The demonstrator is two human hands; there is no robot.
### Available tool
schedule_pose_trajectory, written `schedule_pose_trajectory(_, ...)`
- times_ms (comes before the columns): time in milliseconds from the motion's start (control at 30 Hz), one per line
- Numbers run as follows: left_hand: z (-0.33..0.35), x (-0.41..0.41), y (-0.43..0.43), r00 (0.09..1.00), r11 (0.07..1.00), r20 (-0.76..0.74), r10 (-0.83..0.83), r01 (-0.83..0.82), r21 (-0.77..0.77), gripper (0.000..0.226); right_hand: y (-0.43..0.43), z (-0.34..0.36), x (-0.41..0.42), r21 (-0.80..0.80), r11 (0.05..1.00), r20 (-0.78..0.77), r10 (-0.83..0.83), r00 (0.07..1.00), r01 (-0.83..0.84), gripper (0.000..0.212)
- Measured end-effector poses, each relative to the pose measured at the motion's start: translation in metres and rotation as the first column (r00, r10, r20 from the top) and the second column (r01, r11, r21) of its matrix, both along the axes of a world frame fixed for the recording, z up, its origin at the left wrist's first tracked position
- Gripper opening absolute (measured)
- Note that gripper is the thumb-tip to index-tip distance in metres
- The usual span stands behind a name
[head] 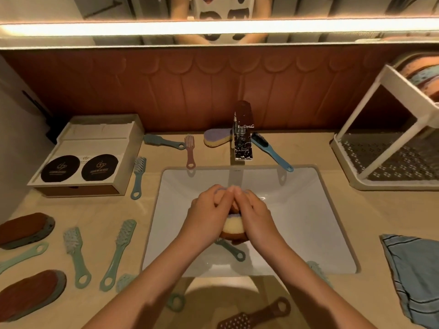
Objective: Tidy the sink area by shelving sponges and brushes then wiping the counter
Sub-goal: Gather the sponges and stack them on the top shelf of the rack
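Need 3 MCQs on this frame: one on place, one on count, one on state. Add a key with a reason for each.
1. Where does the blue cloth lie?
A. on the counter, right of the sink
B. on the white rack
C. over the faucet

2. How many black round discs lie on the box?
A. one
B. two
C. four

3. What do the left hand and right hand do?
A. both rest flat on the counter
B. each holds a brush
C. both grip a yellow-and-purple sponge over the sink

Key:
1 A, the cloth lies on the counter to the right of the basin.
2 B, two discs sit side by side on the box.
3 C, the fingers of both hands curl round the sponge above the basin.
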State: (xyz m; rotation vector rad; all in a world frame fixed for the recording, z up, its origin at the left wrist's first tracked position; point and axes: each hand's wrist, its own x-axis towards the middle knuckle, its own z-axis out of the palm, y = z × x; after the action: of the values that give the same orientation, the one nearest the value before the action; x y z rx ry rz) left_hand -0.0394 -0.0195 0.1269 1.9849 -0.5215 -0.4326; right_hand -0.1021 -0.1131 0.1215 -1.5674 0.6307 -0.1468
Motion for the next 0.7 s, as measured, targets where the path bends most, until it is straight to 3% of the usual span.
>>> schedule_pose_trajectory(133, 0.01, -0.002, -0.022, 0.988, 0.994, 0.145, -0.049, 0.035, 0.099, 0.036, -0.008, -0.006, 0.001, -0.14, 0.989, -0.056, -0.06, 0.997, 0.051, 0.075)
schedule_pose_trajectory(333, 0.019, -0.009, -0.056, 0.974, 0.997, 0.219, -0.064, 0.055, 0.045, 0.042, -0.038, 0.007, -0.001, -0.042, 0.981, 0.147, -0.181, 0.972, 0.189, 0.042)
schedule_pose_trajectory(700, 0.04, -0.034, -0.119, 0.943, 0.997, 0.333, -0.005, -0.022, 0.079, 0.045, -0.116, 0.032, -0.02, -0.101, 0.994, 0.19, -0.03, 0.981, 0.05, 0.042)
